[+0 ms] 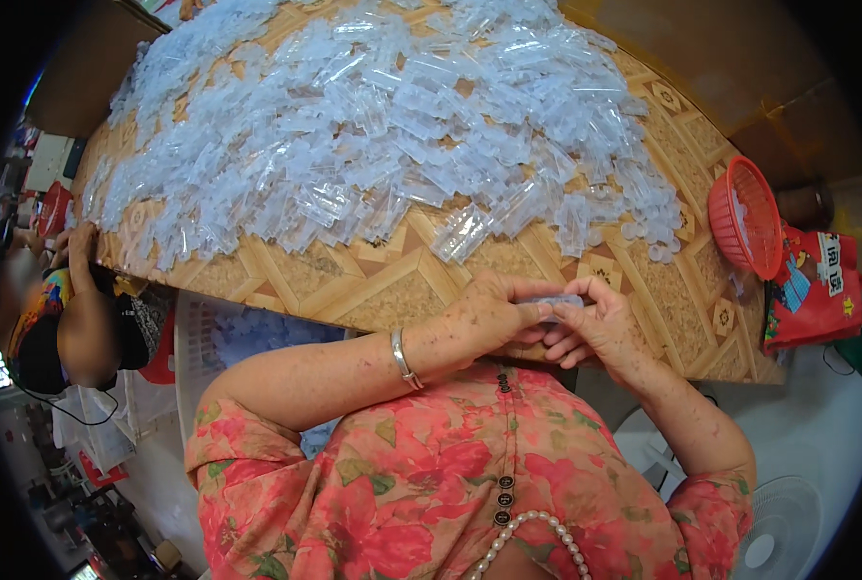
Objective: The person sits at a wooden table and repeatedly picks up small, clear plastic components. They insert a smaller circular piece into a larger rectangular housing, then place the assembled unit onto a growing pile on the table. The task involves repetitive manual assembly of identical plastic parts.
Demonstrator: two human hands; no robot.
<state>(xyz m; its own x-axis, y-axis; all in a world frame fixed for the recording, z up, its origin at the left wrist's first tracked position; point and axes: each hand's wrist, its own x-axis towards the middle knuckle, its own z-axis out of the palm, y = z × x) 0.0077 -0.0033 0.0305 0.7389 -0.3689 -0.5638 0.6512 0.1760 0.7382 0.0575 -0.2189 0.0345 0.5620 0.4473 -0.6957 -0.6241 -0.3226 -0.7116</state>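
Observation:
Close to the near edge of the table, my left hand (489, 314) and my right hand (605, 324) meet in front of my body. Between their fingertips is a small translucent plastic piece (554, 302), pinched from both sides; its exact kind is partly covered by the fingers. Beyond my hands, a wide heap of clear, bluish plastic pieces (373, 126) covers much of the wood-patterned table (354, 290). Flat rectangular pieces and small round ones are mixed in it. One clear rectangular piece (465, 232) lies at the heap's near edge, not far from my left hand.
At the right edge stand a red plastic basket (745, 217) and a red printed bag (818, 295). A white crate (191, 338) with translucent pieces sits below the table at left. Another person (83, 329) is at the far left. A fan (774, 532) stands at lower right.

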